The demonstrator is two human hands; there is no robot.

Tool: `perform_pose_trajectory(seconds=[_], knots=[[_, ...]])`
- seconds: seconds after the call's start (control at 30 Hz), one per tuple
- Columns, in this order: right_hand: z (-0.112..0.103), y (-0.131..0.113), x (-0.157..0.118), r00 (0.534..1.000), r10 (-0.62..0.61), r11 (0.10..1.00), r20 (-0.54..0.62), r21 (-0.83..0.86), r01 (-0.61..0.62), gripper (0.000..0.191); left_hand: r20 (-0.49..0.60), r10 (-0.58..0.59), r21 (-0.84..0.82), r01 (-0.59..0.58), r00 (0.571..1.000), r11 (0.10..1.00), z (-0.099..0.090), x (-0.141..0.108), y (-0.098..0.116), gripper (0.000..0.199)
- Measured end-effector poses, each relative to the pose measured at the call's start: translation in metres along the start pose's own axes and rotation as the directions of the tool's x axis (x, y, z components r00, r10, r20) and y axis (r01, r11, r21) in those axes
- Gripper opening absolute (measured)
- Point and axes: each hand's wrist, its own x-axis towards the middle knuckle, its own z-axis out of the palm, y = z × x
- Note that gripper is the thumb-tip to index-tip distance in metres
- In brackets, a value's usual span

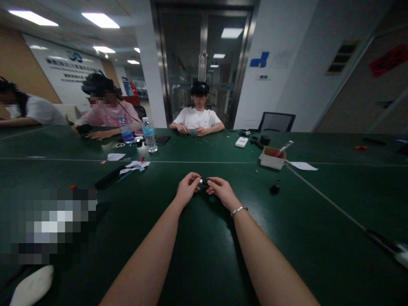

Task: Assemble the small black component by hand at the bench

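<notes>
Between my fingertips, above the dark green table [204, 246], is a small black tube with a shiny silver band [203, 181]; its exact kind is too small to make out. My left hand [187, 189] pinches its left end with thumb and fingers. On the other end, my right hand [224, 192] also has its fingers closed. The fingers cover part of both ends. A bracelet [239, 210] circles my right wrist. Off to the right of that hand, a small black object [276, 187] rests on the table.
A small box [273, 159] with items in it stands right of centre, beside a white paper [304, 166]. Water bottles [149, 136], paper scraps [135, 166] and a long black object [110, 177] lie to the left. A person [197, 117] sits opposite; two more people sit at the left.
</notes>
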Motion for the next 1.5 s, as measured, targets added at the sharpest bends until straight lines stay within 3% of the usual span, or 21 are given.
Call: perform_pose_trajectory(seconds=[0.23, 0.77, 1.03, 1.27, 1.5], knots=[[-0.0008, 0.0011, 0.0006, 1.0, -0.015, 1.0, 0.022, -0.022, 0.016, 0.032, -0.032, -0.044, -0.012, 0.043, 0.999, 0.999, 0.0009, 0.0032, -0.0061, 0.031], [0.0009, -0.0054, -0.0054, 0.995, -0.076, 0.991, 0.058, -0.106, 0.082, 0.037, -0.074, -0.141, 0.024, 0.143, 0.987, 0.989, 0.0002, 0.0015, 0.0017, 0.038], [0.0004, -0.0015, -0.0017, 0.998, -0.046, 0.997, 0.032, -0.057, 0.047, 0.038, -0.09, -0.094, 0.051, 0.098, 0.991, 0.994, 0.0034, 0.0025, -0.0036, 0.039], [-0.0016, -0.0006, -0.0004, 0.999, -0.034, 0.998, 0.019, -0.047, 0.035, 0.038, -0.027, 0.068, -0.018, -0.069, 0.997, 0.997, -0.0002, -0.0006, 0.0033, 0.028], [-0.0016, 0.0005, -0.0006, 0.997, -0.062, 0.995, 0.04, -0.074, 0.065, 0.04, -0.09, -0.002, 0.03, 0.005, 0.996, 1.0, 0.0, 0.0022, -0.0031, 0.031]])
